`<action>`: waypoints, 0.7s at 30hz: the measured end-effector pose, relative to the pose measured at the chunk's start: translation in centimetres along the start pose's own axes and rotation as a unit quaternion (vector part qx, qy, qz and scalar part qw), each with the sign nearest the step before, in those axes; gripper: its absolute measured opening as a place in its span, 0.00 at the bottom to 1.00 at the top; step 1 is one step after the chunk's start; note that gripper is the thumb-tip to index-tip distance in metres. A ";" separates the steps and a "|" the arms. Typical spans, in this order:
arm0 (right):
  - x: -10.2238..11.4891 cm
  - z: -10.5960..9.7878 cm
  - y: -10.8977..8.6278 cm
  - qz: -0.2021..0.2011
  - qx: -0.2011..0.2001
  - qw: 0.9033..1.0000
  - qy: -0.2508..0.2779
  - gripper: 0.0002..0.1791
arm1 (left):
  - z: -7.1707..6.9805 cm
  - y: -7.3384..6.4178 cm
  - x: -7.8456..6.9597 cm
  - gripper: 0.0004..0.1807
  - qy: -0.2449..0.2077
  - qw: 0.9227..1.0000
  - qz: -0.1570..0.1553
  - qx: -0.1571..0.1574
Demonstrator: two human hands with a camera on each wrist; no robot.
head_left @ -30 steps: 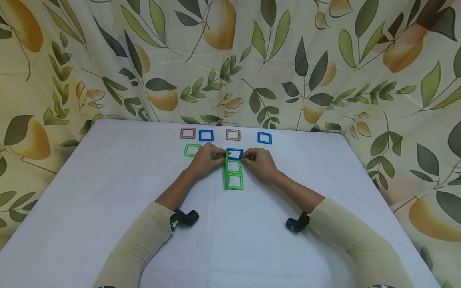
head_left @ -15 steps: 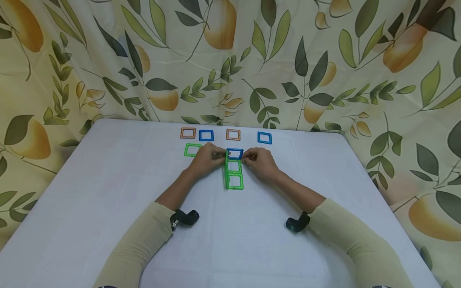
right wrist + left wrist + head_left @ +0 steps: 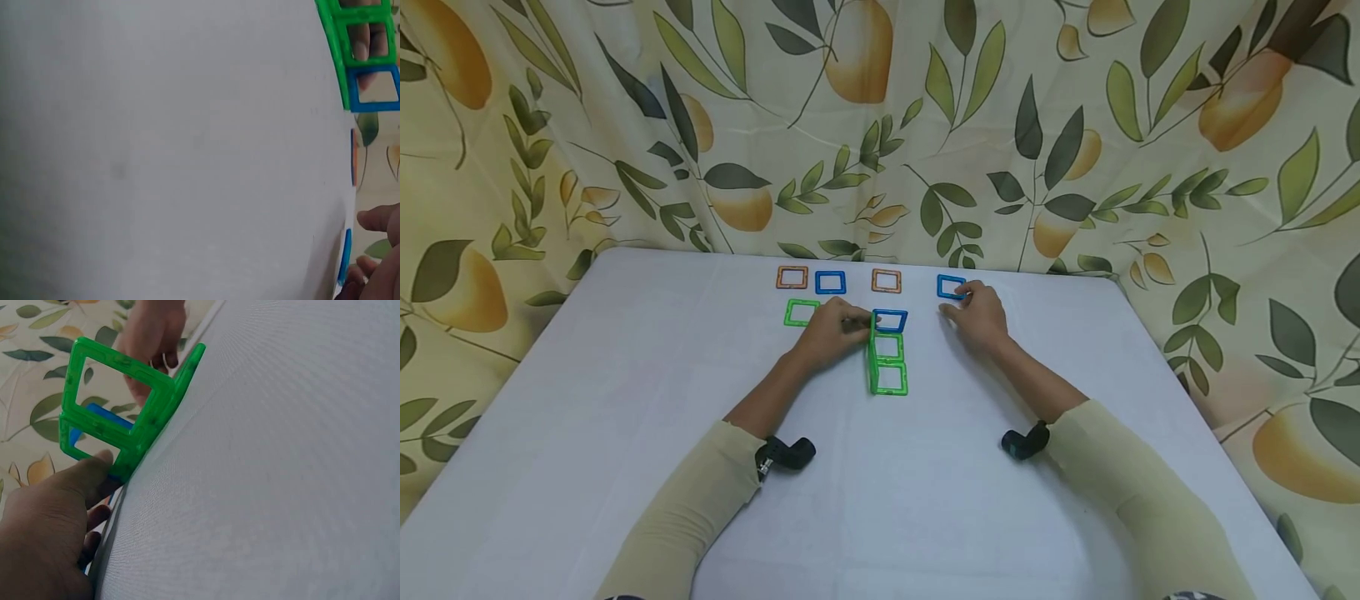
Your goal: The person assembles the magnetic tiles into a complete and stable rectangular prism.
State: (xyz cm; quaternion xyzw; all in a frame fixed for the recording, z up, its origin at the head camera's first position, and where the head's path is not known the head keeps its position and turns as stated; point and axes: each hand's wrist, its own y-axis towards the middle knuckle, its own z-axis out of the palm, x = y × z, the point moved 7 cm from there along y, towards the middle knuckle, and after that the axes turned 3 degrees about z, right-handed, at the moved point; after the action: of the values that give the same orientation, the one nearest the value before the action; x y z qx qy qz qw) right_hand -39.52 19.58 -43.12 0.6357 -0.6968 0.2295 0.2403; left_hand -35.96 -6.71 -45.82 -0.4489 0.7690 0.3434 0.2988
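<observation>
In the head view, green magnetic tiles (image 3: 890, 362), square open frames, lie in a column at mid-table. Along their left side stands a green wall (image 3: 872, 367) of tiles, with a blue magnetic tile (image 3: 891, 312) at the far end. My left hand (image 3: 831, 335) pinches the wall's far end; the left wrist view has its thumb (image 3: 97, 464) against a green frame. To the right, my right hand (image 3: 981, 319) reaches a loose blue tile (image 3: 940, 287), fingertips at its right edge. Thumb and fingers are spread apart there.
Two orange tiles (image 3: 886, 291) and another blue tile (image 3: 830, 292) lie along the table's far edge. A loose green tile (image 3: 787, 313) is just left of my left hand. Behind the white table (image 3: 880, 500) hangs a leaf-and-fruit patterned curtain (image 3: 880, 225).
My right hand has left the blue tile at the column's far end and moved right and away to the loose blue tile. My left hand has stayed put.
</observation>
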 end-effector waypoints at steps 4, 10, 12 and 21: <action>-0.6 -0.1 0.9 0.033 -0.002 0.999 -0.019 0.36 | -0.1 0.0 0.0 0.14 -0.001 1.000 0.001 -0.002; -1.2 -0.3 1.8 0.053 -0.012 0.998 -0.041 0.39 | -0.1 -0.2 -0.1 0.15 0.002 1.000 -0.002 -0.003; -1.2 -0.2 1.9 0.055 -0.012 0.997 -0.049 0.39 | -0.1 -0.2 -0.2 0.15 0.003 1.000 -0.003 -0.002; -1.0 -0.3 2.3 0.085 -0.018 0.993 -0.078 0.41 | -0.2 -0.2 -0.6 0.14 0.001 1.000 0.003 -0.005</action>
State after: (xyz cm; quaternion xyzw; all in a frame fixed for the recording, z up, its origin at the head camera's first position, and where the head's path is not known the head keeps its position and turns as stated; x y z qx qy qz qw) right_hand -41.67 20.77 -43.51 0.5860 -0.7685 0.1865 0.1766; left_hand -35.57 -6.69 -45.31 -0.4483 0.7690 0.3475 0.2947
